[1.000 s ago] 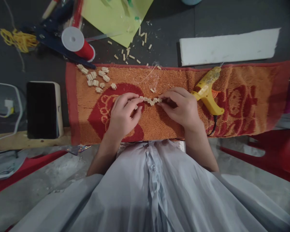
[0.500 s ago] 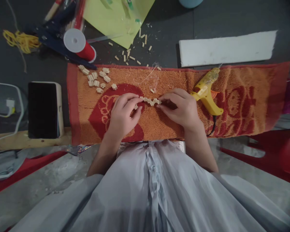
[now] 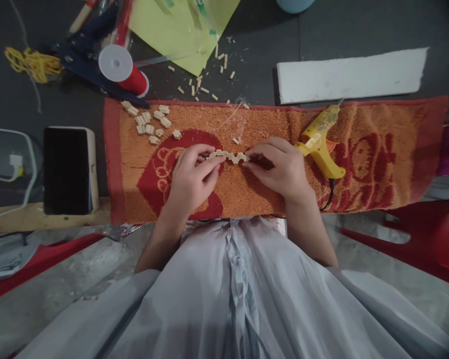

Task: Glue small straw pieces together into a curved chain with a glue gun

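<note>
Between my hands, just over the orange and red towel (image 3: 254, 192), lies a wavy strip of small pale wooden pieces (image 3: 235, 157) joined side by side. My left hand (image 3: 194, 172) has its fingers closed on the strip's left end. At the right end, the thumb and fingertips of my right hand (image 3: 279, 164) pinch the strip. A yellow hot glue gun (image 3: 322, 144) rests on the towel beside my right hand. Bundles of short pale sticks (image 3: 145, 118) are grouped on the towel's upper left, with a single bundle (image 3: 177, 134) nearer my left hand.
Cut stick bits (image 3: 205, 89) scatter beyond the towel, by a yellow-green sheet (image 3: 160, 30). A red thread spool (image 3: 130, 80) stands near dark blue pliers-like handles (image 3: 82, 67). A white board (image 3: 351, 75) lies at back right. A black-screened device (image 3: 66, 169) sits left, near a white cable (image 3: 32, 164).
My left fingers have shifted; the thumb now presses up against the strip, and the loose piece near it has joined the strip's left end. My right hand stays in place.
</note>
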A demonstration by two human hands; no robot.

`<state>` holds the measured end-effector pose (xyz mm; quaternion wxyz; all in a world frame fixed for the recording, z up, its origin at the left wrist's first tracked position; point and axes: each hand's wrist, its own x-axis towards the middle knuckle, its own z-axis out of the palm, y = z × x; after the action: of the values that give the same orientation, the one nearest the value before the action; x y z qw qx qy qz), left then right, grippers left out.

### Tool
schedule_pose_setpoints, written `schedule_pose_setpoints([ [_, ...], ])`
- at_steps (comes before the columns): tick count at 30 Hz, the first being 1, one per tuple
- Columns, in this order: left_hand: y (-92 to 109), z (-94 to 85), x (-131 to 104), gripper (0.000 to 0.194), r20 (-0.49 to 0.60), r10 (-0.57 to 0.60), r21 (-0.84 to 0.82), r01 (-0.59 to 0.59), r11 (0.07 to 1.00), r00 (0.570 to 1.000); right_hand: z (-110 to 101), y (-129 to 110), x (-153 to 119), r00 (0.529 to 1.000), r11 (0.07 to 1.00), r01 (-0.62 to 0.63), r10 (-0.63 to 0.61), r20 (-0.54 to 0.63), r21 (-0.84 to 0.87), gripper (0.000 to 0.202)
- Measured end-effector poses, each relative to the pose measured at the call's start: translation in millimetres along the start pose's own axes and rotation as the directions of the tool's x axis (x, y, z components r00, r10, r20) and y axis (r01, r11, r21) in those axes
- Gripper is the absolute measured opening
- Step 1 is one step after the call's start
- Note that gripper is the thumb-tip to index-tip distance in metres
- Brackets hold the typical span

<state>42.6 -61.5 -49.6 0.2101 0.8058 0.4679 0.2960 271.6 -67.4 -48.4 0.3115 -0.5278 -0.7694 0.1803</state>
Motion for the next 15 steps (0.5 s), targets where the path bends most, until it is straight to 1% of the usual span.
schedule_pose_setpoints([
  [2,-0.1,-0.1,0.0,0.024,-0.003,0.008,-0.012,-0.008,1.000,1.000,-0.1,-0.1,0.5,1.000,1.000,-0.009,0.009,0.005,-0.001,0.010],
  [8,0.0,-0.6,0.0,0.024,0.025,-0.019,-0.004,0.019,1.000,1.000,-0.8,-0.8,1.0,0.999,0.999,-0.042,0.042,0.026,-0.003,0.010],
  [15,-0.5,0.0,-0.1,0.024,0.014,0.003,0.011,-0.003,1.000,1.000,0.4,0.1,0.5,0.999,0.999,-0.045,0.044,0.024,0.021,0.013],
])
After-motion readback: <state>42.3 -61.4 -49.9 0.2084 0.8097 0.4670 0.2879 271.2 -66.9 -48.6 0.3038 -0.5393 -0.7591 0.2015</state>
